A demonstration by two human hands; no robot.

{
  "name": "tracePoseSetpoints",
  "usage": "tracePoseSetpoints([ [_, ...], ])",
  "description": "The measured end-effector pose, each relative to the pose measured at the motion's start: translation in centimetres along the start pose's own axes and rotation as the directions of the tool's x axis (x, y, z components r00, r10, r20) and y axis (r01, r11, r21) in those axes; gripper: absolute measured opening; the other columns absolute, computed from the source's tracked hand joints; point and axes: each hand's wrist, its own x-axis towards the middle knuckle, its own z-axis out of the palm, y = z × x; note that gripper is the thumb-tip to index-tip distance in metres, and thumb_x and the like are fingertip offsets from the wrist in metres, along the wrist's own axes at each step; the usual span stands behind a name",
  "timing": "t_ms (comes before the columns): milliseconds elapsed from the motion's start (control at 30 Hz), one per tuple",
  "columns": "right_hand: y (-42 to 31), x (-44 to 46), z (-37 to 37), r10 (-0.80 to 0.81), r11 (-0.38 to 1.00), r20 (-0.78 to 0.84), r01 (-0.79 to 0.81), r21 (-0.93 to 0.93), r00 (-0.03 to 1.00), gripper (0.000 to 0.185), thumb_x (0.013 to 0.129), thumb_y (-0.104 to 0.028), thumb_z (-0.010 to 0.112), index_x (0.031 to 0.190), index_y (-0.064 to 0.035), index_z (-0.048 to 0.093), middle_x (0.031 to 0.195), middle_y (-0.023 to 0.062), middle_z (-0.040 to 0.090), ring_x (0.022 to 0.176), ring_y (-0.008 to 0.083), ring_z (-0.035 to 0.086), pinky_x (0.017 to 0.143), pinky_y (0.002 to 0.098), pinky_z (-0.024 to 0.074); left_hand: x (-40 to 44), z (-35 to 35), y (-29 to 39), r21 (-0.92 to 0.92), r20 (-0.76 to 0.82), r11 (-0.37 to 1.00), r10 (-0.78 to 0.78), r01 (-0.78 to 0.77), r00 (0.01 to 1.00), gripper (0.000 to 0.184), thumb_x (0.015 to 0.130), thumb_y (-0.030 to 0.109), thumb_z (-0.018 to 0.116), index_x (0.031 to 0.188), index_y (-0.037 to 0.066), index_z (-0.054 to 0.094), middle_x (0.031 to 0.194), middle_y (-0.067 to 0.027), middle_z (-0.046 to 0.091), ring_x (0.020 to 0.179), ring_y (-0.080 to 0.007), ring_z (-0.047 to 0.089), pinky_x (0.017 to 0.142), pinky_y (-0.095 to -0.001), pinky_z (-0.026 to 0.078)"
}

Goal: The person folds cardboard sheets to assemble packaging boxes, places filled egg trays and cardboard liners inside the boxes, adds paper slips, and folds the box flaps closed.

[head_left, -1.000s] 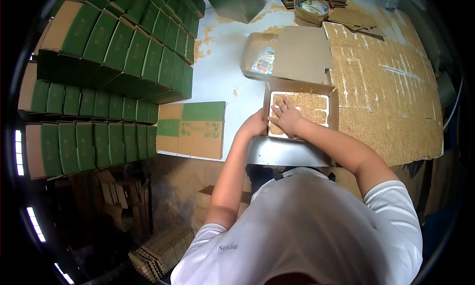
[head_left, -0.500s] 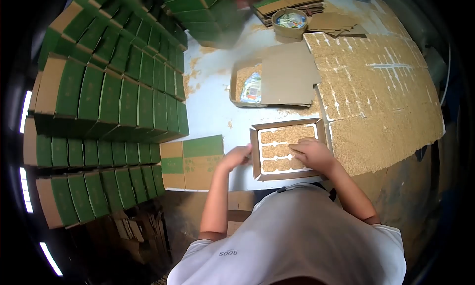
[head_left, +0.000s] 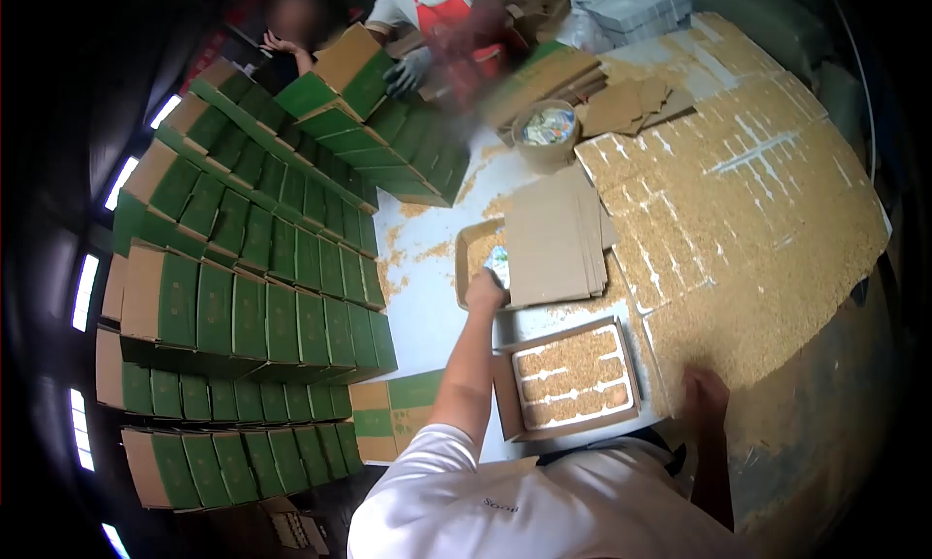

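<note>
My left hand is over the near end of a shallow tub, its fingers closed at the edge of a colourful printed leaflet. Its fingertips are partly hidden. Off to the right, my right hand hangs in shadow beside the table, smeared by motion, away from the box. Between my arms lies an open cardboard box holding a white tray whose compartments are filled with tan granules. Flat cardboard sheets lie stacked over the right part of the tub.
Green and brown boxes stand in tall rows at left. Granule-covered trays spread over the right side. A round tub of printed leaflets stands farther back. A co-worker in a red apron and another person are behind the boxes.
My left hand has gone from the box's left side forward to the leaflets in the tub. My right hand has left the granule tray and moved right and down. The view has tilted up.
</note>
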Motion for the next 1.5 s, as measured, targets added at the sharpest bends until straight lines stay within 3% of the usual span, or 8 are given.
tracePoseSetpoints([
  [133, 1.4, 0.7, 0.7, 0.269, 0.945, 0.059, -0.276, 0.179, 0.961, 0.014, 0.092, -0.002, 0.058, 0.098, 0.0049, 0.069, 0.082, 0.0144, 0.068, 0.077, 0.0228, 0.067, 0.070, 0.0328, 0.0541, 0.2, 2.3, -2.2, -0.177, -0.097, 0.984, -0.008, -0.009, 0.995, 0.058, 0.067, 0.035, 0.090, 0.107, 0.003, 0.064, 0.109, -0.0201, 0.070, 0.101, -0.0374, 0.067, 0.086, -0.0464, 0.054],
  [433, -3.9, 17.1, 10.5, 0.062, 0.918, 0.373, -0.200, 0.342, 0.926, 0.022, 0.088, -0.014, 0.070, 0.106, -0.0004, 0.071, 0.096, 0.0172, 0.073, 0.084, 0.0253, 0.072, 0.074, 0.0347, 0.0564, -0.2, 3.9, -2.6, -0.203, -0.259, 0.979, -0.028, -0.026, 0.965, 0.022, 0.083, 0.024, 0.071, 0.100, 0.011, 0.074, 0.101, -0.0155, 0.071, 0.095, -0.0348, 0.068, 0.086, -0.0438, 0.054],
  [567, -5.6, 24.4, 19.3, -0.332, 0.901, 0.644, 0.435, -0.002, 0.690, 0.074, 0.076, -0.048, 0.080, 0.135, -0.0082, 0.058, 0.141, 0.0207, 0.055, 0.129, 0.0365, 0.053, 0.104, 0.0472, 0.0449, -1.7, 2.2, -1.8, -0.188, -0.190, 0.982, -0.049, 0.013, 0.981, 0.033, 0.083, 0.033, 0.071, 0.107, 0.011, 0.071, 0.119, -0.0190, 0.063, 0.110, -0.0359, 0.063, 0.091, -0.0452, 0.053],
  [667, -6.0, 25.3, 24.4, -0.152, 0.802, 0.847, 0.565, -0.195, 0.509, 0.105, 0.062, -0.057, 0.086, 0.147, -0.0112, 0.044, 0.156, 0.0205, 0.037, 0.144, 0.0388, 0.036, 0.113, 0.0544, 0.0354, -2.4, 0.8, -0.8, -0.160, -0.123, 0.986, -0.064, 0.044, 0.990, 0.062, 0.071, 0.046, 0.081, 0.116, 0.006, 0.067, 0.119, -0.0180, 0.061, 0.110, -0.0347, 0.063, 0.095, -0.0448, 0.053],
  [767, -6.2, 23.5, 25.8, 0.035, 0.688, 0.914, 0.653, -0.316, 0.405, 0.126, 0.052, -0.059, 0.089, 0.154, -0.0093, 0.033, 0.162, 0.0231, 0.023, 0.149, 0.0424, 0.023, 0.116, 0.0580, 0.0293, -1.4, 2.4, -1.3, -0.110, -0.189, 0.994, -0.034, 0.013, 0.981, 0.064, 0.070, 0.044, 0.082, 0.117, 0.004, 0.066, 0.123, -0.0186, 0.059, 0.113, -0.0364, 0.062, 0.094, -0.0454, 0.053],
  [900, -4.0, 20.3, 29.1, -0.006, 0.613, 0.798, 0.633, -0.472, 0.602, 0.099, 0.071, -0.046, 0.083, 0.152, -0.0116, 0.038, 0.162, 0.0179, 0.026, 0.150, 0.0394, 0.023, 0.113, 0.0624, 0.0305, -2.1, 2.3, -1.1, -0.074, -0.171, 0.997, -0.018, 0.005, 0.985, 0.060, 0.073, 0.042, 0.080, 0.117, 0.003, 0.066, 0.124, -0.0183, 0.058, 0.112, -0.0374, 0.061, 0.095, -0.0451, 0.053],
  [1267, -6.1, 21.1, 26.8, 0.034, 0.638, 0.844, 0.639, -0.430, 0.534, 0.089, 0.075, -0.040, 0.082, 0.151, -0.0177, 0.041, 0.161, 0.0135, 0.030, 0.150, 0.0339, 0.027, 0.116, 0.0535, 0.0303, -2.2, 3.0, -2.5, -0.165, -0.249, 0.972, 0.125, -0.170, 0.960, 0.036, 0.091, 0.027, 0.060, 0.112, -0.001, 0.067, 0.121, -0.0219, 0.062, 0.112, -0.0404, 0.061, 0.095, -0.0470, 0.051],
  [1500, -5.0, 21.1, 26.9, -0.010, 0.688, 0.853, 0.623, -0.373, 0.522, 0.083, 0.075, -0.041, 0.081, 0.147, -0.0178, 0.047, 0.161, 0.0125, 0.032, 0.149, 0.0334, 0.028, 0.118, 0.0492, 0.0304, -0.8, 2.8, -3.8, -0.206, -0.249, 0.947, 0.192, -0.246, 0.949, 0.029, 0.093, 0.020, 0.054, 0.100, -0.004, 0.069, 0.099, -0.0270, 0.069, 0.093, -0.0420, 0.068, 0.085, -0.0484, 0.054],
])
